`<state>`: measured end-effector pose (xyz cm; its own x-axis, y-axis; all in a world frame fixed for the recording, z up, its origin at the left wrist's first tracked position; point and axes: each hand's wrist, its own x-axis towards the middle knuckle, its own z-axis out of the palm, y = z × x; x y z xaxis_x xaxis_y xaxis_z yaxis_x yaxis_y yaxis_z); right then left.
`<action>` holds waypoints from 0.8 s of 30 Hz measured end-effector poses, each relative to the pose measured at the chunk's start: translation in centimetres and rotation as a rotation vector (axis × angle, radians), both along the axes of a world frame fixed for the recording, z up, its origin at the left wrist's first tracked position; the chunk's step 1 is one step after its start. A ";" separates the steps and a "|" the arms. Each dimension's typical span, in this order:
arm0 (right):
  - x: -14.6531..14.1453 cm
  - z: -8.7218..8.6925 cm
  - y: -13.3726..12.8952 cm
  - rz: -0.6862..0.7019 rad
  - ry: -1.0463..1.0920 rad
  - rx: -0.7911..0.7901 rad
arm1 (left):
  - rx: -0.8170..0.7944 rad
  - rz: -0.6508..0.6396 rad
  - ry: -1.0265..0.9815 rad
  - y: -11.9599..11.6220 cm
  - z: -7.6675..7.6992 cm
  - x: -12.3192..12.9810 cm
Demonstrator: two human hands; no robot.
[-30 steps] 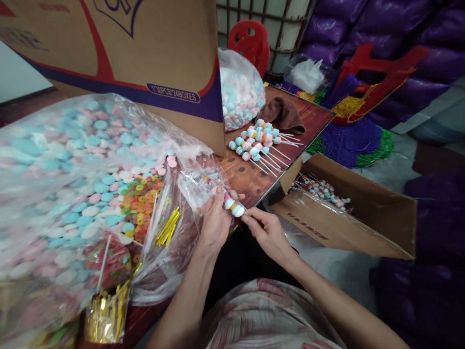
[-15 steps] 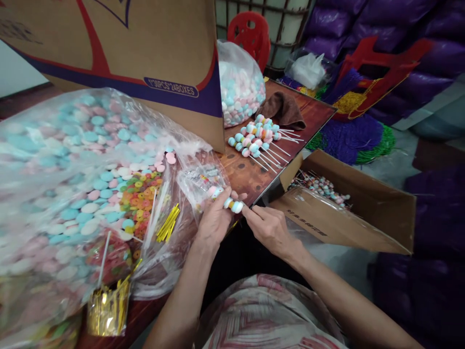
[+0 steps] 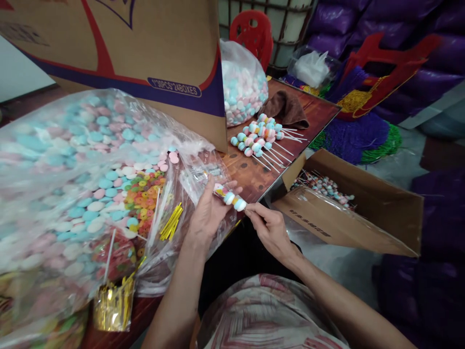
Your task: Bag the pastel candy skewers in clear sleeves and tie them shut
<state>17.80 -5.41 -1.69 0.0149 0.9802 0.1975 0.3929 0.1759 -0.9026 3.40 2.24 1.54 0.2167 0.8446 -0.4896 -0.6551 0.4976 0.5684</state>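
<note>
In the middle of the head view is a marshmallow skewer, with white, blue, pink and yellow pieces threaded in a row. My right hand pinches its near end, where the stick is mostly hidden by the fingers. My left hand lies under and beside the far pieces, thumb and fingers apart. Finished-looking skewers lie in a pile on the table beyond, white sticks pointing right. To the left, gold twist ties rest on the clear plastic bag, near ring-shaped gummies and loose marshmallows.
A large printed carton stands at the back left beside a filled marshmallow bag. On the brown table lies a brown cloth. An open cardboard box of small wrapped pieces sits right. A gold packet lies front left.
My left fingers have loosened and spread from around the skewer. My right hand still pinches its near end. The whole view has shifted slightly.
</note>
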 end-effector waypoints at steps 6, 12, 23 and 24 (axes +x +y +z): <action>0.6 -0.4 0.2 0.082 -0.106 0.105 | 0.005 0.111 0.083 0.6 -0.1 -0.2; 2.6 0.3 1.4 0.154 -0.468 0.271 | -0.025 0.094 0.176 0.2 -0.6 -0.4; 1.0 0.2 0.9 0.031 -0.867 0.553 | -0.155 0.105 0.014 -0.2 -0.4 0.1; 0.6 0.1 0.7 0.023 -0.847 0.543 | -0.150 0.122 0.007 -0.2 -0.5 0.2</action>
<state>18.45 -4.68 -1.61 -0.3551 0.7527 0.5544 0.8597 0.4959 -0.1225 3.62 2.02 1.02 0.1134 0.7816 -0.6134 -0.7121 0.4945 0.4984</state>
